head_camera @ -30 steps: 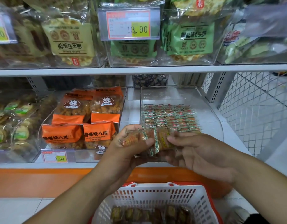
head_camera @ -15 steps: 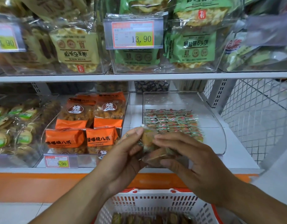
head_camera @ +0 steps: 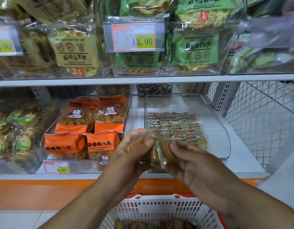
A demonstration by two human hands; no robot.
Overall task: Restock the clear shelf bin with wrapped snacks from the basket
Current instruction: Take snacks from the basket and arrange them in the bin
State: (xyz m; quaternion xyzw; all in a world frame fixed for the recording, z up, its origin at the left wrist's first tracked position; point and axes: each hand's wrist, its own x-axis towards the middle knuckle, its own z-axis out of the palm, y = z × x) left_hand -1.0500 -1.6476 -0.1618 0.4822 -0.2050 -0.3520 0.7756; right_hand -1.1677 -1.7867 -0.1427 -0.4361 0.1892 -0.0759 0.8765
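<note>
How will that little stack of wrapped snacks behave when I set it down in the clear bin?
The wrapped snacks, pinched between the left hand and right hand, look small and probably light. Their glossy film suggests they are slippery, so the stack may fan apart once the grip loosens. Those already in the clear bin lie flat in rows, so rolling seems unlikely.

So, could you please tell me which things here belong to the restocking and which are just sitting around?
In use: wrapped snacks held by left hand and right hand; clear bin; basket.
Just there: orange packs; green packs; price tag.
</note>
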